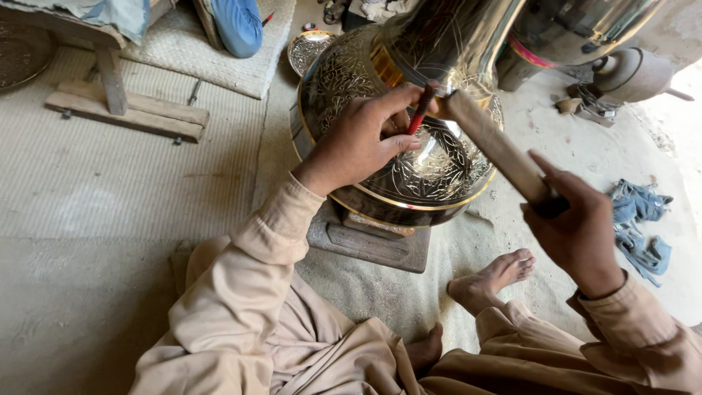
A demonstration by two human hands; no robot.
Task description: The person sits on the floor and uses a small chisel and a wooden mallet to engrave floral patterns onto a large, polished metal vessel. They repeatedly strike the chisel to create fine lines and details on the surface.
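An engraved brass vessel (409,157) lies tilted on a wooden block, a red-handled chisel (420,110) and wooden mallet (493,146) against it.

this was a metal engraver's floor workshop. a large engraved brass vessel (409,153) rested on a wooden block (373,245) on a dusty woven mat (131,183), with metal filings scattered around. other polished metal vessels (578,29), an engraved tray (307,47) and a low wooden bench (110,80) stood nearby.
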